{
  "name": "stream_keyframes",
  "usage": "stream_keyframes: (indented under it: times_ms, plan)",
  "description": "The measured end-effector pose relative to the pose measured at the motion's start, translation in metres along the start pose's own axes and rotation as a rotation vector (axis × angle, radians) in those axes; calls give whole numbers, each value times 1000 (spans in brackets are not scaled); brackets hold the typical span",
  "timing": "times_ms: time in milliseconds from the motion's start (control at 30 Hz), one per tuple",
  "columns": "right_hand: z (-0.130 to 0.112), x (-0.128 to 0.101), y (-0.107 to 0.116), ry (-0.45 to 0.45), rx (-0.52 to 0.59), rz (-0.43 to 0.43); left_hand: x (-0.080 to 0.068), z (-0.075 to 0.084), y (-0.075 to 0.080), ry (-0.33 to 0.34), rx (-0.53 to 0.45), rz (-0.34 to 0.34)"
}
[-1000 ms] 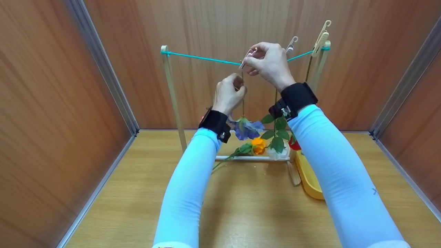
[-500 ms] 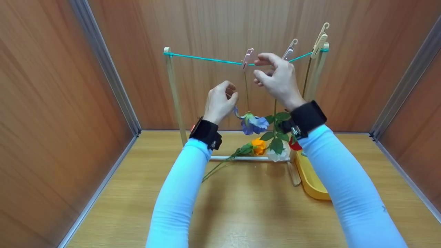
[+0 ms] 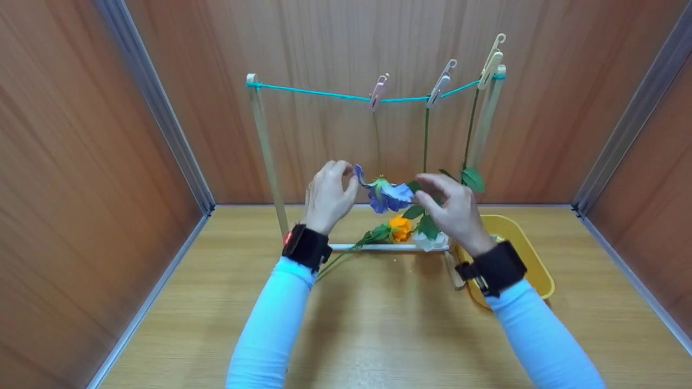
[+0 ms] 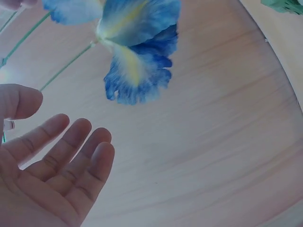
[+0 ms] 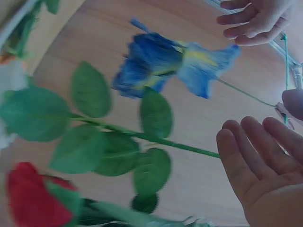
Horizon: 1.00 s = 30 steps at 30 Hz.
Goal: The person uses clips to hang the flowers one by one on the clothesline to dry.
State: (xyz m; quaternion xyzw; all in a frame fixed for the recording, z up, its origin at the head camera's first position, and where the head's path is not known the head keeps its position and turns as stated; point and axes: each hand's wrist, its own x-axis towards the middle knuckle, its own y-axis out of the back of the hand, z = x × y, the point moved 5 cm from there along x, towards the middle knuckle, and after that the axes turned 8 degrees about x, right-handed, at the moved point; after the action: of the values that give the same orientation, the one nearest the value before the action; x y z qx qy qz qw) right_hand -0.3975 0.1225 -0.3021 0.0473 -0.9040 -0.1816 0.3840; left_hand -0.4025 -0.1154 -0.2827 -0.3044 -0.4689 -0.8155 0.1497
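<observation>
A blue flower (image 3: 388, 195) hangs head down on a thin stem from a pink clothespin (image 3: 378, 92) clipped to the teal string (image 3: 319, 93) of a wooden rack (image 3: 265, 156). My left hand (image 3: 340, 178) hovers just left of the bloom with relaxed fingers, holding nothing. My right hand (image 3: 432, 192) hovers just right of it, also empty. The left wrist view shows an open palm (image 4: 57, 165) below the blue flower (image 4: 137, 47). The right wrist view shows my open right hand (image 5: 255, 165) near the blue flower (image 5: 170, 64).
Two more clothespins (image 3: 439, 84) (image 3: 491, 59) hold green stems on the string. An orange flower (image 3: 401, 227) and a white one (image 3: 432, 240) lie by the rack's base. A red flower (image 5: 28, 198) shows in the right wrist view. A yellow tray (image 3: 532, 254) sits right.
Both hands left the pink clothespin and the stem up at the string and came down to either side of the bloom. The blue flower now hangs from the pin alone.
</observation>
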Motion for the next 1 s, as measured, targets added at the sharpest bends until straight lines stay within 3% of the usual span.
stream_keyframes:
  times_ms: [333,600,1000]
  plan:
    - [32,-66,-1,117,-37,72,-51,-4,-24,-47,51,43]
    - [55,-99,-1,77,-94,83,-84,-1,-43,-83,142,78]
    - [77,-129,-5,7,-218,28,-124,-10,-72,-65,173,59]
